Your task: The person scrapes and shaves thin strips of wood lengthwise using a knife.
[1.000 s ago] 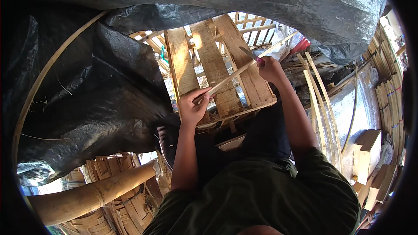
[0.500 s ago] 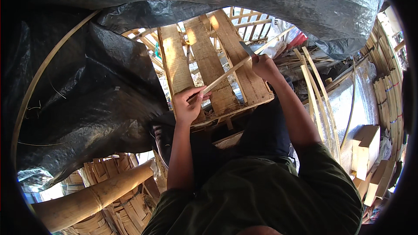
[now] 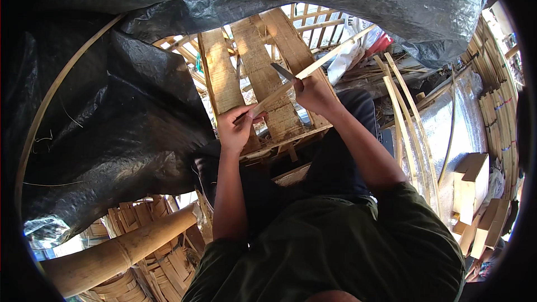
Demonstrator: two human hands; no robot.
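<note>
Over the slatted wooden table point(image 3: 217, 59), a knife point(image 3: 283, 72) at a pale strip point(image 3: 335, 52)

At the fingertips of the left hand point(image 3: 234, 128), I have the near end of the pale strip pinched between thumb and forefinger, the other fingers loosely bent. My feed shows the right hand point(image 3: 315, 95) curled into a fist around the knife's handle, the blade pointing up and to the left. As far as I can judge, blade and strip touch, but the fist covers the spot. Beyond it the strip slants up to the right, passing above the table's boards toward some white and red plastic point(image 3: 342, 67).

Farther right I see several long strips point(image 3: 408, 96) standing beside a silvery sheet point(image 3: 456, 112), with pale boxes point(image 3: 474, 187) past them. To the left, and across the top, hangs a black tarp point(image 3: 156, 112); below its left part, a thick bamboo pole point(image 3: 123, 254) crosses some woven bamboo point(image 3: 168, 265).
</note>
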